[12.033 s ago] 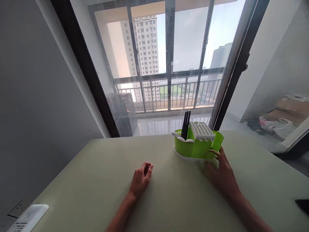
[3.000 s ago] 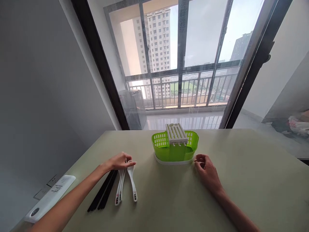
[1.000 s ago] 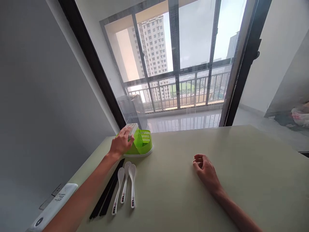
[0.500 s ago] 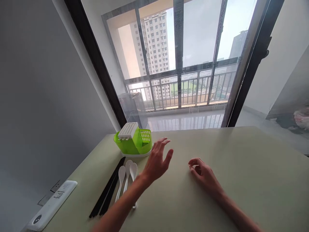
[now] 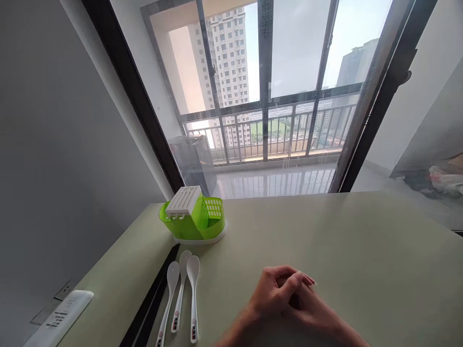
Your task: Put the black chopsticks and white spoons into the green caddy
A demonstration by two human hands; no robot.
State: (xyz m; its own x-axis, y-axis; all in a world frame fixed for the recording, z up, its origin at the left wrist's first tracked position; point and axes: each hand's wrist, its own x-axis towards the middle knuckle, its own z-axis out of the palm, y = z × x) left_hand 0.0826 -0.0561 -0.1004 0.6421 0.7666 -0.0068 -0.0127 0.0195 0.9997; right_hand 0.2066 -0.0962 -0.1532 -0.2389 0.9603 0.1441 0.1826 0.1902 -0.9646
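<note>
My left hand (image 5: pixel 268 295) and my right hand (image 5: pixel 308 304) are clasped together low over the table, right of its middle. The left fingers are closed over the right hand, and the right fingers are largely hidden. No object shows between them. To their left lie three white spoons, the nearest being the right spoon (image 5: pixel 193 289), bowls pointing away from me. Beside the spoons are black chopsticks (image 5: pixel 154 299) in two groups, running off the bottom edge. Behind stands a bright green cutlery holder (image 5: pixel 191 225) with a white slotted top and white base.
The pale green table (image 5: pixel 325 241) reaches back to a large window (image 5: pixel 267 103) with dark frames. A white power strip (image 5: pixel 60 320) lies along the left edge, near a wall socket (image 5: pixel 64 290). A grey wall rises at the left.
My left hand has come back from beside the green holder, moving right and nearer, and has closed together with my right hand. The view has shifted slightly; the spoons, chopsticks and holder remain in place.
</note>
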